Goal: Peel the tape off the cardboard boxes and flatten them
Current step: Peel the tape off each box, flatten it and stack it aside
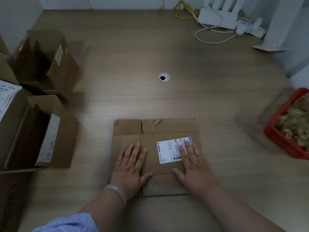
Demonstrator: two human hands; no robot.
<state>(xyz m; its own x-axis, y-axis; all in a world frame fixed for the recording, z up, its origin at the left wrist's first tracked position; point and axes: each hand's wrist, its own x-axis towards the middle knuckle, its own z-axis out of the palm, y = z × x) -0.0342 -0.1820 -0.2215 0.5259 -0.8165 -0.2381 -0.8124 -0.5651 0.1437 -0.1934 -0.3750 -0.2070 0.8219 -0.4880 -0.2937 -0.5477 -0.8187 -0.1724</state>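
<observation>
The flattening step is under way: the left hand (132, 166) and right hand (192, 164) are pressing palms-down on the flattened cardboard box (160, 166), which is lying at lower centre of the frame on the wood-grain desk (167, 101). Each grip is apart, fingers straight and spread, clasping nothing. The board is looking matte and creased along its folds. A smooth white shipping label (167, 151) is sitting partly under the right fingertips, and a wrinkled tape strip (148, 127) is clinging near the far edge. The next move is probably calling for pinching that tape loose, then taking an open box (41, 131) standing at the left.
</observation>
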